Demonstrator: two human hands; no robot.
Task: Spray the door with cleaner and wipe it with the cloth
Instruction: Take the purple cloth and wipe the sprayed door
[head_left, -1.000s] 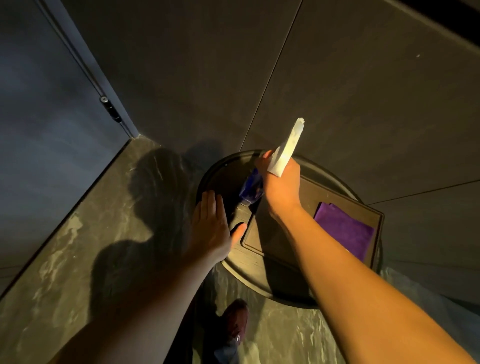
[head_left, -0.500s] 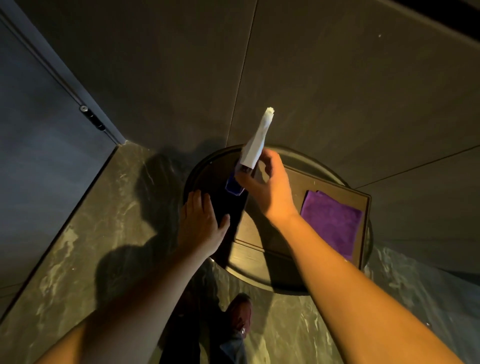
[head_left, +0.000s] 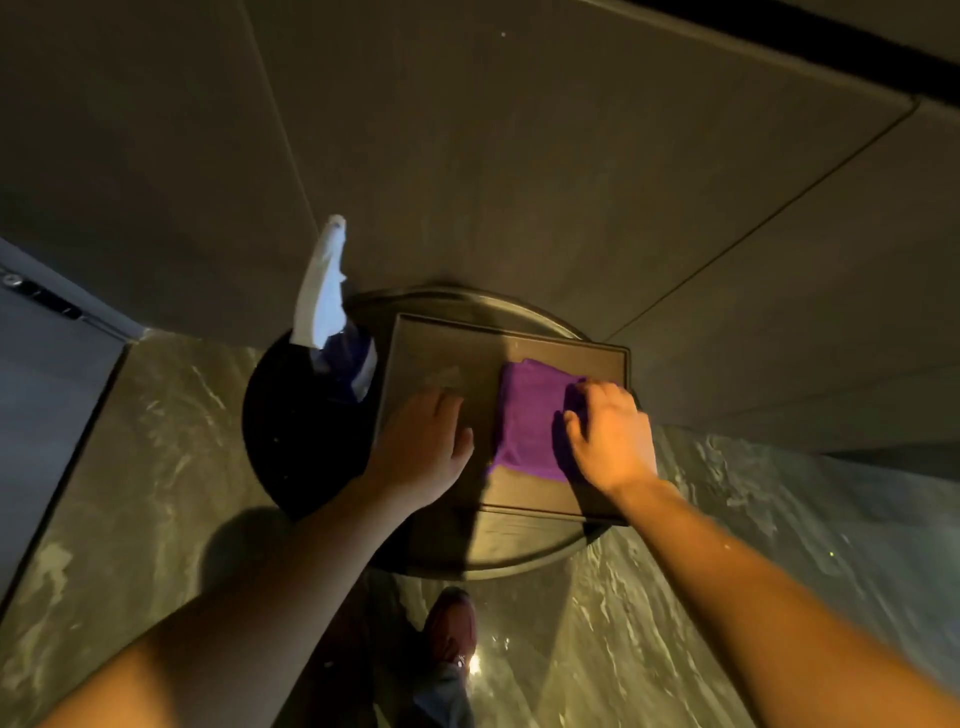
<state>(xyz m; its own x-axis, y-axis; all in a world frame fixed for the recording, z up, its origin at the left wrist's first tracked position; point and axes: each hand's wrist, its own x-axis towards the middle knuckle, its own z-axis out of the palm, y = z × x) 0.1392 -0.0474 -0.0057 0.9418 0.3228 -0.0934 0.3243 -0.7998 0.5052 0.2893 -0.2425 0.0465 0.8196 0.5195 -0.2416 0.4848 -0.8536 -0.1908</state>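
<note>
Right hand curls onto the cloth at the tray's right edge — left hand flat, empty; bottle stands left.

Two hands are showing, a left hand and a right hand. One purple cloth is lying on one rectangular tray, which is sitting on one round table. One spray bottle is standing there. One shoe is showing on the floor below.
</note>
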